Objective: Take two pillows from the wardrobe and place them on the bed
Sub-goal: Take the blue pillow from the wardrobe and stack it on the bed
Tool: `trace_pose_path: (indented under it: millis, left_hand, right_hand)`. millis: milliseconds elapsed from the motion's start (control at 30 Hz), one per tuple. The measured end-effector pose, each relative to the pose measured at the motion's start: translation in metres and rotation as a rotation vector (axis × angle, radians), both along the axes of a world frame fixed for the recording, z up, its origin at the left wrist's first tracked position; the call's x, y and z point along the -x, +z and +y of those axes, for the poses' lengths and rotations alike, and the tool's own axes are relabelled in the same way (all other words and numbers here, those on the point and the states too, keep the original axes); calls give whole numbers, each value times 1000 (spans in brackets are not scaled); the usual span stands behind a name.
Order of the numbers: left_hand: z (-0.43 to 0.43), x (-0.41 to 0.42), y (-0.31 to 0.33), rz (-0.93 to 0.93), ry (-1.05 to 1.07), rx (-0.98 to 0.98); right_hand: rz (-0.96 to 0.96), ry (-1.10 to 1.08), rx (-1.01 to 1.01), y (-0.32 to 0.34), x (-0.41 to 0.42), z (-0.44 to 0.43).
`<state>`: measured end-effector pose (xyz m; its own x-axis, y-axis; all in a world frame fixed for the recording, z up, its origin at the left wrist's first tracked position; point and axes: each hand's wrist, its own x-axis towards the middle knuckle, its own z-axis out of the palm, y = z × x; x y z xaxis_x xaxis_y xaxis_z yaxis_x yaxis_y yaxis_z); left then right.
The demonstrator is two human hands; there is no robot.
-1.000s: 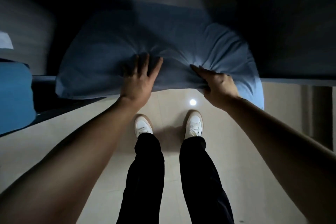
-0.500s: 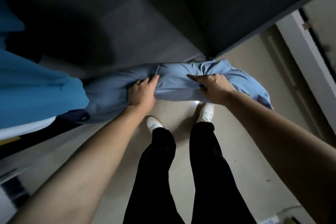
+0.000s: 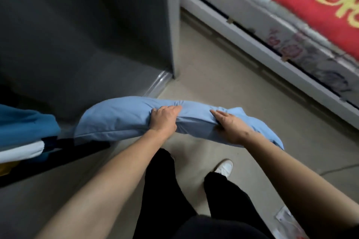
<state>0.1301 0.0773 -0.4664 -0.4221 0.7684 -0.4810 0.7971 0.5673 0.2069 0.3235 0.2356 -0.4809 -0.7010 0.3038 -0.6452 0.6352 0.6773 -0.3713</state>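
A person held a light blue pillow point(image 3: 124, 120) in both bare hands above the pale floor point(image 3: 209, 83), just outside the dark wardrobe point(image 3: 81, 31). The left hand point(image 3: 164, 120) gripped the pillow near its middle, its fingers point(image 3: 172, 109) curled over the top edge and bunching the fabric; the right hand point(image 3: 232, 125) clutched it a little farther along, fingers point(image 3: 218, 113) pressed into the cover. The pillow sagged at both ends, its left end reaching toward folded blue and white bedding point(image 3: 25, 134) at the wardrobe's edge, its right end drooping beyond the right wrist. The bed point(image 3: 258, 44) stood well apart to the right, with a white frame, a flowered mattress side and a red blanket point(image 3: 314, 2) patterned in yellow on top. Below the arms, black trousers point(image 3: 163, 190) and one white shoe point(image 3: 224, 168) showed on the floor, and a clear plastic wrapper point(image 3: 289, 223) lay near the lower right corner.
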Motion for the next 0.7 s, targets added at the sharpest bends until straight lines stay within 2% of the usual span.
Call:
trace_pose_path:
  millis: [167, 367, 533, 700]
  left_hand:
    - [89, -76, 82, 91, -110, -22]
    - [178, -140, 177, 180, -208, -163]
    - [232, -140, 239, 262, -204, -305]
    - [288, -109, 271, 297, -179, -414]
  right_hand:
    - [28, -124, -50, 73, -80, 55]
    - [119, -173, -290, 154, -146, 120]
    - [256, -125, -462, 204, -144, 185]
    - [301, -134, -632, 251, -114, 244]
